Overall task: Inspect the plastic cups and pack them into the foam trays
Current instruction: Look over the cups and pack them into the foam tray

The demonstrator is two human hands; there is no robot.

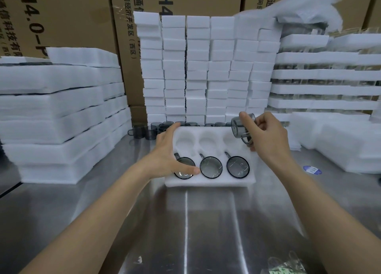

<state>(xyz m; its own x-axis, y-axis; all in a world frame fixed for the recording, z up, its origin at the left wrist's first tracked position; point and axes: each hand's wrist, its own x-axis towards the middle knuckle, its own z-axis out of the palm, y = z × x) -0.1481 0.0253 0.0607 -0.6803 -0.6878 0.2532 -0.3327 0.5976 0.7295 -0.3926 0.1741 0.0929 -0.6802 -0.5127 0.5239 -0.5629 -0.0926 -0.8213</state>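
A white foam tray (208, 182) with six round pockets lies on the steel table in front of me. Its near row holds three smoky grey cups: left (184, 167), middle (211, 167), right (238, 166). The far row's three pockets (206, 139) are bare. My left hand (171, 150) rests on the tray's left side, fingers spread, thumb lying across the left cup's rim. My right hand (266, 132) holds a fourth grey cup (240, 128) tilted on its side above the far right pocket.
Several loose grey cups (148, 129) stand in a row behind the tray. Stacks of foam blocks (206, 67) rise at the back, foam tray stacks (57, 113) at left, packed trays (325, 73) at right. Cardboard boxes (68, 16) stand behind. A blue sticker (312, 169) lies at right.
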